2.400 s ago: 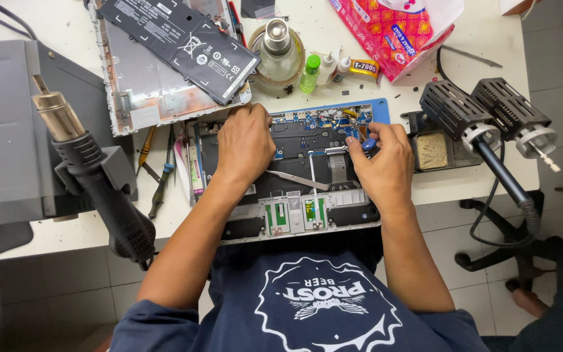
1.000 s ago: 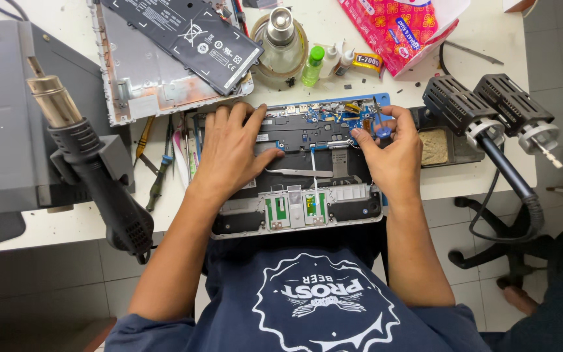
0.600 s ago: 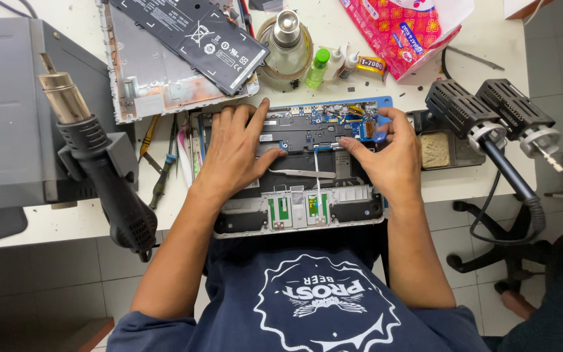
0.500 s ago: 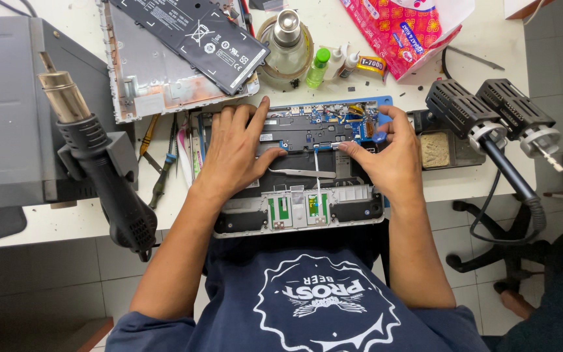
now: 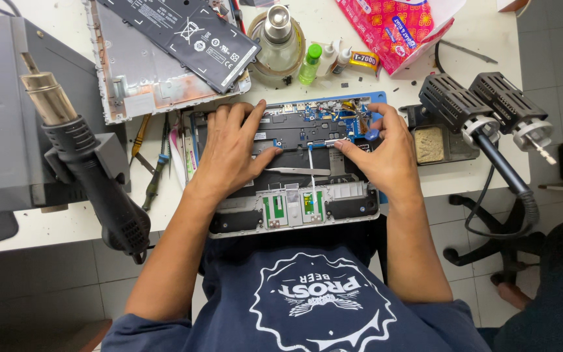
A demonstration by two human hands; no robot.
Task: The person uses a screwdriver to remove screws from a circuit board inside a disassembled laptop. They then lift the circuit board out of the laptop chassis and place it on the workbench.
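An opened grey laptop base with exposed dark and blue circuit boards (image 5: 294, 163) is seen lying at the near edge of the white surface (image 5: 66, 221), partly overhanging the lap. The left hand (image 5: 229, 153) is laid flat on the left half of the boards, fingers spread, thumb extended toward a thin metal spudger (image 5: 294, 171). The right hand (image 5: 386, 156) is set at the right edge, thumb and forefinger brought together near the end of a white flat ribbon cable (image 5: 309, 166); whether the cable is actually pinched cannot be told. In judgement, the base is best kept steadied by the flat hand while the cable end is worked gently, straight along its length. A black hot-air gun (image 5: 92, 176) is parked to the left.
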